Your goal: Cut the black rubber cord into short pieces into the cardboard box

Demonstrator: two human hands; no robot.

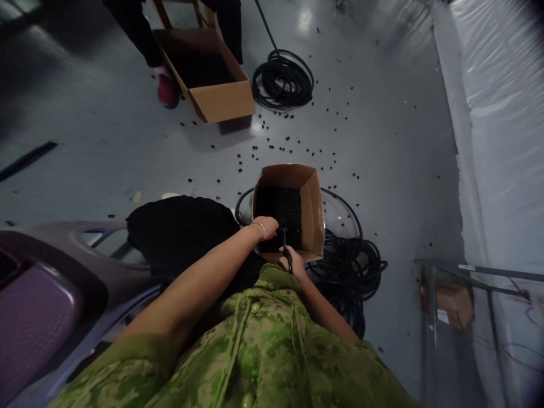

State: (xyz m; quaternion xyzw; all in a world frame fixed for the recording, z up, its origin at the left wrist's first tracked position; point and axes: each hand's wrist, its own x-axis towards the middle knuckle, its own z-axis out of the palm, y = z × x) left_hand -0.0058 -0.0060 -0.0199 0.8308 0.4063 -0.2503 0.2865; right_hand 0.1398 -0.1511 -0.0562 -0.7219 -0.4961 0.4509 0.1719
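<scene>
My right hand [293, 259] is closed around the handles of black-handled scissors [285, 241], whose blades point away from me over the near side of an open cardboard box [313, 212]. Just left of the blades, my left hand [267, 226], with a bracelet at the wrist, is closed. It seems to grip a thin black hose, mostly hidden by the fingers, with a dark end beside the blades. Many small black pieces [289, 207] cover the bottom of the box. A loop of black hose [346, 207] runs around the box from a tangled coil [352, 260] on the right.
Ahead, a larger cardboard box [223, 102] of dark contents stands between another person's legs [138, 28]. A second hose coil [283, 79] lies beside it. Small black bits are scattered over the grey floor [382, 153]. A purple-seated chair [38, 317] is at left, plastic sheeting [501, 113] at right.
</scene>
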